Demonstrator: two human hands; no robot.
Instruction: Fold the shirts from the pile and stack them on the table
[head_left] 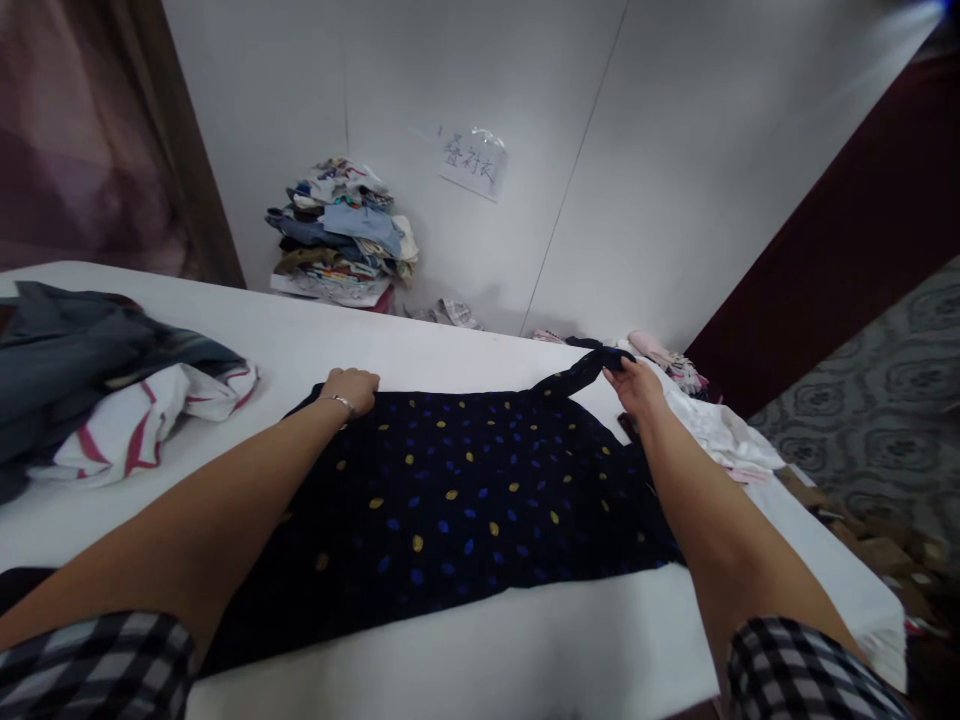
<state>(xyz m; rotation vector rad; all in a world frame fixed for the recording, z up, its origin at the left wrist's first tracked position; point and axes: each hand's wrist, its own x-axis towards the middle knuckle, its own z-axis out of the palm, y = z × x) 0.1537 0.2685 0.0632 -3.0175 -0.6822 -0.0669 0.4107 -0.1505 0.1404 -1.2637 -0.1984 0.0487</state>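
Observation:
A dark navy shirt (465, 490) with blue and yellow leaf-like spots lies spread across the white table. At its upper left edge is my left hand (352, 391), fingers curled down and closed on the cloth; a bracelet circles that wrist. My right hand (634, 385) pinches the end of a narrow dark part, which looks like a sleeve (574, 376), raised a little off the table at the upper right. Below my right forearm the shirt's right part is partly hidden. My left forearm covers some of its left part.
The white table (450, 660) runs along a pale wall with a handwritten sign (474, 163). Grey and white-red garments (150, 420) lie heaped on the left. A tall clothes stack (345, 235) stands at the back. White and pink garments (720, 435) lie on the right, with boxes (885, 555) beyond.

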